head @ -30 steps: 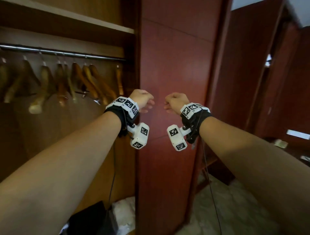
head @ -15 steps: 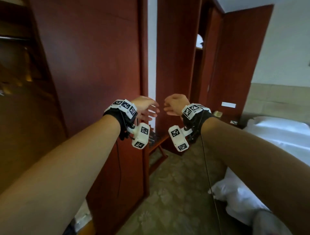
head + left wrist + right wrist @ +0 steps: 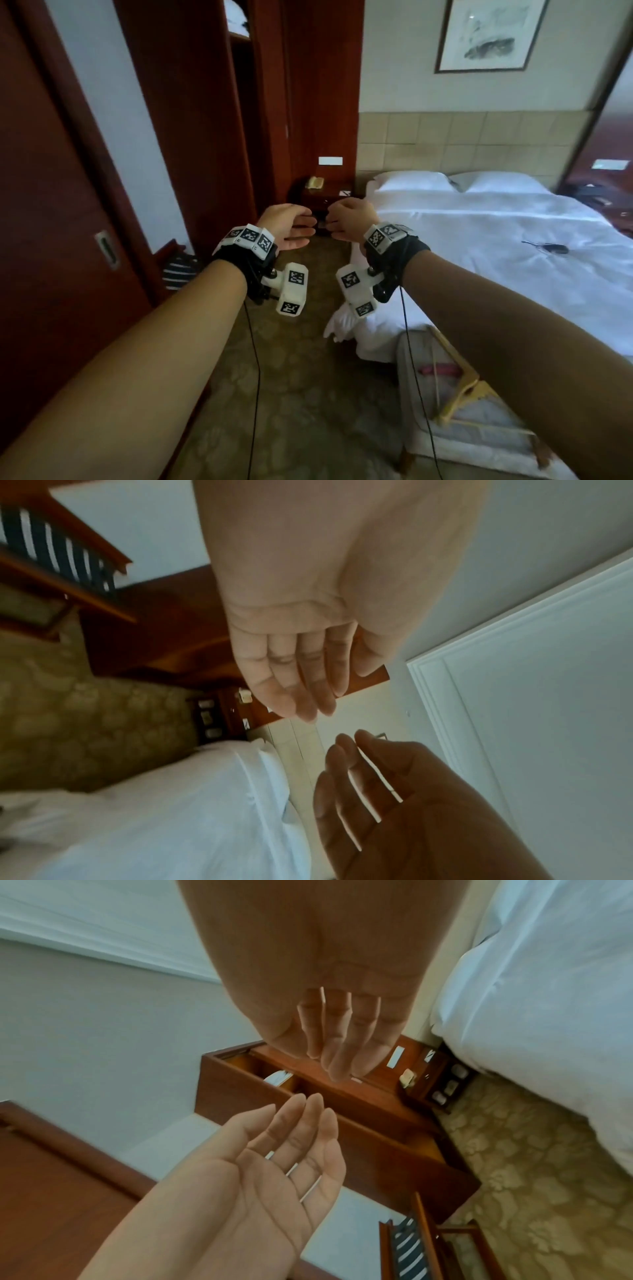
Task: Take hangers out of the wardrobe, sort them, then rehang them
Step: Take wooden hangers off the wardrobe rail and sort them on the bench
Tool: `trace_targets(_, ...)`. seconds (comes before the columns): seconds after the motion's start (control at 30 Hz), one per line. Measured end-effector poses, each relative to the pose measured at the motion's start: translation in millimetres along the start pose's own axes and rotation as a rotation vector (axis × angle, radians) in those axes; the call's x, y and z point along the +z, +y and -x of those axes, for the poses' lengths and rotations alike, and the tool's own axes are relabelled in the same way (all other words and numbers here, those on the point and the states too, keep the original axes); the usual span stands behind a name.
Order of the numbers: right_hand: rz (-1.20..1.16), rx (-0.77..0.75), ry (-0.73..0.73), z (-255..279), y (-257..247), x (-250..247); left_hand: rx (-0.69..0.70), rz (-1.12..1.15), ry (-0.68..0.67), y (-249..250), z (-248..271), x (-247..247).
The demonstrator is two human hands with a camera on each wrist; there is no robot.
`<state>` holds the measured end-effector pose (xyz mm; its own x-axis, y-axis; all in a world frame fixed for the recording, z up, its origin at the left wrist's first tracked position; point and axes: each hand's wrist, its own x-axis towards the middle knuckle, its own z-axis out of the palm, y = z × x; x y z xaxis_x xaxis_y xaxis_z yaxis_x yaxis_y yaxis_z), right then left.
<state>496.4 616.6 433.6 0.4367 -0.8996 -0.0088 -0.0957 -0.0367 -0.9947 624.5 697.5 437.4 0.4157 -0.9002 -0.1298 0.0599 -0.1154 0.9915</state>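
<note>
My left hand [image 3: 291, 228] and right hand [image 3: 346, 219] are raised side by side at chest height, fingertips nearly meeting, and both hold nothing. In the left wrist view the left hand [image 3: 298, 669] has relaxed, nearly straight fingers, and the right hand [image 3: 369, 791] faces it. The right wrist view shows the right hand [image 3: 339, 1031] loosely extended above the left hand's open palm [image 3: 274, 1150]. The wardrobe's dark red sliding door [image 3: 51, 205] fills the left edge; its rail and hangers are out of view. A pale wooden hanger-like frame [image 3: 459, 387] lies on a white bench at lower right.
A white bed [image 3: 496, 246] with two pillows spans the right, with a small dark object [image 3: 551, 247] on it. A dark nightstand [image 3: 322, 198] stands ahead by the wall. A wooden luggage rack with striped straps [image 3: 178, 267] is beside the wardrobe. Patterned carpet [image 3: 301, 394] runs between.
The head view has swung right, from the open wardrobe with its hangers to the bed. Both hands stayed together in front, and their fingers have loosened from a curl.
</note>
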Motion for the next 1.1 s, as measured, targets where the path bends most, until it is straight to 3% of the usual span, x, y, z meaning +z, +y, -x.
trace_targets(0.2,-0.151,0.171,0.118,-50,40,-70,-0.105,0.156,-0.073,-45,-87,70)
trace_targets(0.5,-0.511,0.308,0.502,-77,141,-181,-0.356,0.391,-0.073,-118,-176,173)
trace_targets(0.63,-0.738,0.399,0.648,-62,205,-239,-0.493,0.492,-0.128,-155,-195,229)
trace_targets(0.83,-1.091,0.382,0.926,-22,280,-317,-0.667,0.643,-0.180,-198,-195,325)
trace_targets(1.1,-1.207,0.437,1.103,11,342,-442,-0.775,0.594,-0.177,-243,-192,475)
